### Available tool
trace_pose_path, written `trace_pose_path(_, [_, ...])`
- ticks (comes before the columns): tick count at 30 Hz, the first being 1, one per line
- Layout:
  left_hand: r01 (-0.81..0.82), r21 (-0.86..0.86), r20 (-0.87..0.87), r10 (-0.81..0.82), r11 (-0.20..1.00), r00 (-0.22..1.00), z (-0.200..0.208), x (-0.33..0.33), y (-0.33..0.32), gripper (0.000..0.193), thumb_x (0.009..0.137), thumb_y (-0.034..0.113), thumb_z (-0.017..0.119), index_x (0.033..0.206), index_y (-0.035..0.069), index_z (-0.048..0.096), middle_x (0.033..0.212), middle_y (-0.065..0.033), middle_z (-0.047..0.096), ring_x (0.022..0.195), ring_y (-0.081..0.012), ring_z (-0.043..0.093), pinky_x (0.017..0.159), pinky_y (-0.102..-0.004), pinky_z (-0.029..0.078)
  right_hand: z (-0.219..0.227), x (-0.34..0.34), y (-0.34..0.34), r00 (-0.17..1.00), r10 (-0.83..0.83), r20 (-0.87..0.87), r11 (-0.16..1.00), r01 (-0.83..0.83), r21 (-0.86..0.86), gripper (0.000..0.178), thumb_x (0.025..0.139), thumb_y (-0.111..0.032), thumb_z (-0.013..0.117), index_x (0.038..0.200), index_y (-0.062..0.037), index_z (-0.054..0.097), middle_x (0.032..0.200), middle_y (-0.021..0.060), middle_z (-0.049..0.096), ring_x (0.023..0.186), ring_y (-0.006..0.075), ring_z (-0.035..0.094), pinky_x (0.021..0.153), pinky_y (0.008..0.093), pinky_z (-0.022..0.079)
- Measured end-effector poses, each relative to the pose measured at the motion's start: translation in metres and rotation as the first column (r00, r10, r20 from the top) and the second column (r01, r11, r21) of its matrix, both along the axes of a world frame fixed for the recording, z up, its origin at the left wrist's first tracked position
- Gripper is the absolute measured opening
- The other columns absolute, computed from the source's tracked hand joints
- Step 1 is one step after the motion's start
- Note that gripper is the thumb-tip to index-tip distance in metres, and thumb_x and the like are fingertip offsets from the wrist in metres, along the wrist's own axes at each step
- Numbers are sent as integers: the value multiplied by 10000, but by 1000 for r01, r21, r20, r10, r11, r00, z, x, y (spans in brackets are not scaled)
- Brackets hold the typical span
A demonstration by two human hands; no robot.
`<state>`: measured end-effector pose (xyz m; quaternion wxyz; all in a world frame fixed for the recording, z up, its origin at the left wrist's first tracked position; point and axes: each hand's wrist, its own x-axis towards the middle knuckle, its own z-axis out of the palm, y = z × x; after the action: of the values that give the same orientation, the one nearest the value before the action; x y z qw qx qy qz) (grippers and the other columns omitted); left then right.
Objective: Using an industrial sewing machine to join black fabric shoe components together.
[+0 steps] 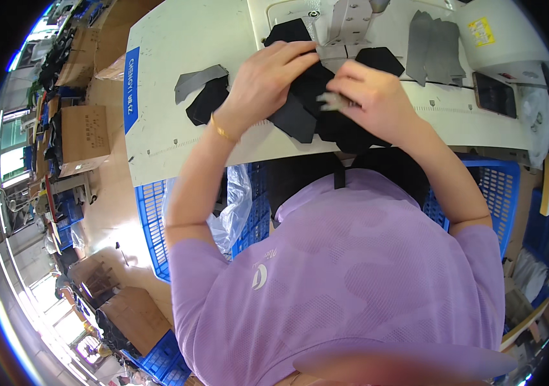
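While the left hand (268, 77), fingers nearly straight, lies over black pieces (345, 130) at top centre, any grip hidden, the right hand (372, 96) curls round small snips (330, 100); loose grey pieces (438, 51), upper right, suggest work left, what's finished unclear.

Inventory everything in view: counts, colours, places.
black pieces: several, black, middle of table
grey pieces: several, grey, across table
metallic tool: one, silvery, right hand
sewing machine: one, white, table's far side
phone: one, dark, table's right
table: one, white, upper middle
baskets: several, blue, below table, lower left
plastic bag: one, clear, left basket
boxes: several, brown, at left
shirt: one, purple, lower middle
left hand: one, on black pieces
right hand: one, holding metallic tool
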<state>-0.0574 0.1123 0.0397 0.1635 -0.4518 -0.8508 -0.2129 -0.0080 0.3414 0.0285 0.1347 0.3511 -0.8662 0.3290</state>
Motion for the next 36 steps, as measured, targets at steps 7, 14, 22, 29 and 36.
trace_pose_path(7, [234,-183,248,-186,955,951,-4,-37,9,390,772,-23,680,1138,82,593,1073,-72,532,1042,-289,535,839,-380,479,-16,4,25,975,-49,-217,999,48,-9,241,682,-29,708,908,-74,637,993,35,650,853,229,659,689,327,551])
trace_pose_path(14, [194,-128,158,-173,973,972,2,-39,16,224,758,-4,700,942,40,581,1009,-94,547,932,-290,579,774,-376,490,2,-98,144,853,-494,-169,842,518,150,239,852,-193,683,1039,-56,626,1039,52,622,914,284,632,781,368,505])
trace_pose_path(22, [110,-57,-253,-121,992,960,67,-34,9,209,700,-46,702,877,30,621,894,-79,612,855,-252,589,711,-344,490,-2,-107,150,922,-350,-164,864,385,323,245,838,-147,682,1056,-98,583,1071,9,565,905,255,621,742,375,505])
trace_pose_path(29, [-125,445,61,109,887,992,75,15,11,87,858,-32,677,918,-14,616,811,-76,637,695,-159,587,656,-217,468,-4,-99,144,890,-348,-295,860,429,278,229,832,-104,668,1036,-77,569,1040,12,555,901,257,618,738,382,506])
trace_pose_path(36, [-441,591,579,25,675,815,44,48,38,88,937,56,637,984,-18,632,819,7,632,733,-34,545,671,-177,453,-1,-103,150,906,-372,-202,834,422,356,235,791,-139,713,982,-63,599,1018,101,576,874,291,619,703,381,499])
